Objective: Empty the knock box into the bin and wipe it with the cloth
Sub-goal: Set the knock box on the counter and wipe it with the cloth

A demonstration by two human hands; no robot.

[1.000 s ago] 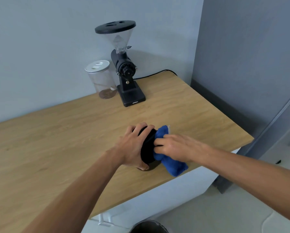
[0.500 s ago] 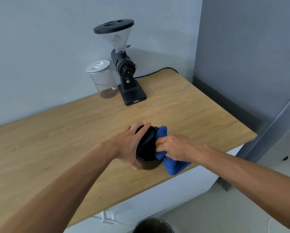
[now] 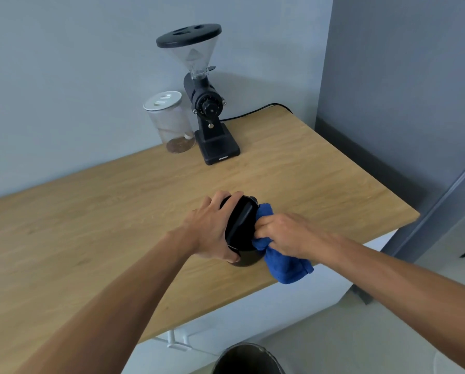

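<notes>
The black knock box (image 3: 240,230) is tilted on its side near the front edge of the wooden counter (image 3: 91,225), its mouth turned to the right. My left hand (image 3: 212,230) grips its body from the left. My right hand (image 3: 285,233) holds a bunched blue cloth (image 3: 285,265) and presses it into the box's mouth; the cloth's loose end hangs over the counter's edge. The rim of a dark bin (image 3: 248,359) shows on the floor at the bottom of the view, below the counter.
A black coffee grinder (image 3: 208,109) with a clear hopper stands at the back of the counter, its cable running right. A clear lidded jar (image 3: 170,122) sits beside it on the left. A grey wall panel (image 3: 401,90) rises right of the counter.
The knock box has tipped further onto its side under my left hand, and my right hand has pushed the cloth deeper into its mouth.
</notes>
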